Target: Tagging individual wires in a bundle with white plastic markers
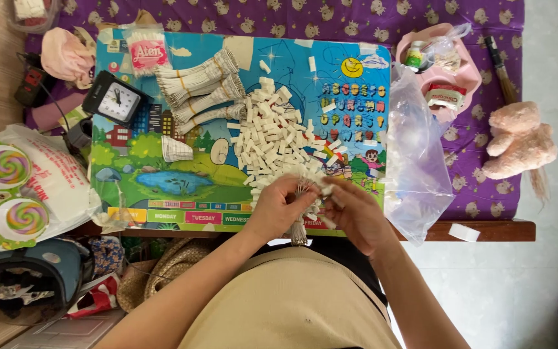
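Observation:
My left hand (279,207) grips a bundle of thin white strings with small white tags (299,223), its lower end hanging past the table's front edge. My right hand (355,213) pinches one small white tag at the top of that bundle. Just beyond my hands lies a pile of loose small white tags (272,139) on a colourful children's board (163,181). Three tied bundles of tagged strings (201,90) lie further back on the board.
A small black alarm clock (116,100) stands at the board's left. A clear plastic bag (414,155) lies at the right, a pink tray (444,64) behind it. A pink plush toy (518,139) sits far right. Bags and a basket crowd the left floor.

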